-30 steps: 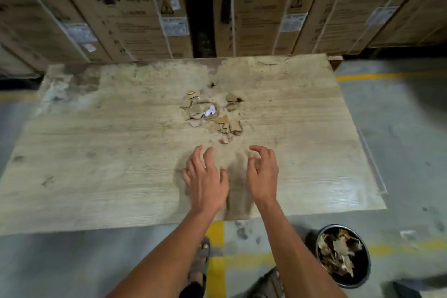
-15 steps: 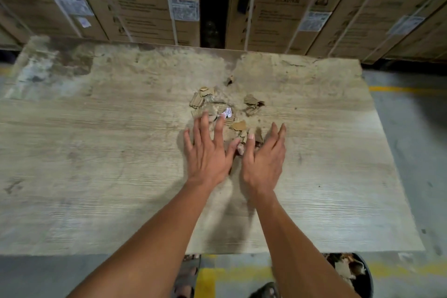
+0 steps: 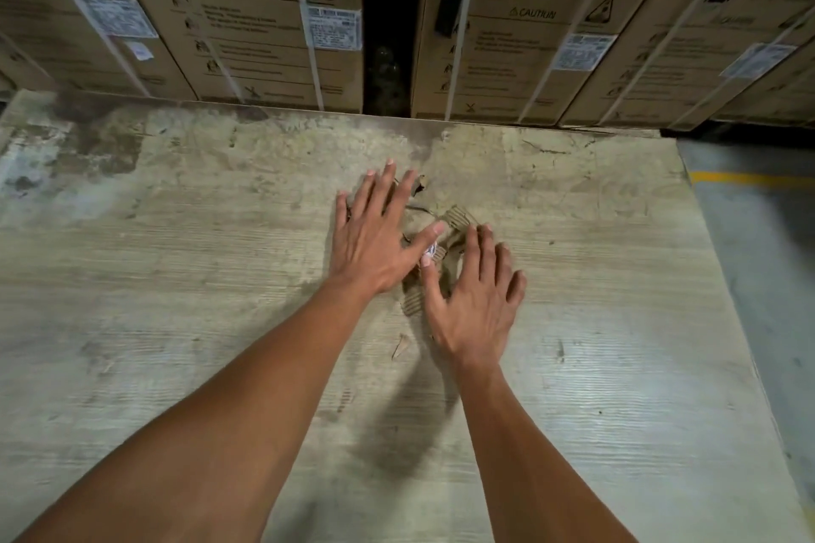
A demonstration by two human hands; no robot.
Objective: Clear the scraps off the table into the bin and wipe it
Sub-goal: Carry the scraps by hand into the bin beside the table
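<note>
Left hand [image 3: 379,240] and right hand [image 3: 478,300], fingers spread flat, cover the cardboard scraps [image 3: 456,218] between them on the table [image 3: 176,300], evidently corralling the pile for gathering.

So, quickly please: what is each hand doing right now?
Left hand: open, fingers straight, lying flat over the scraps.
Right hand: open, fingers spread, on the scraps, gripping nothing.

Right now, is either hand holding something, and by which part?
Nothing is held. The left hand and right hand lie flat, fingers straight, over the cardboard scraps on the table.
</note>
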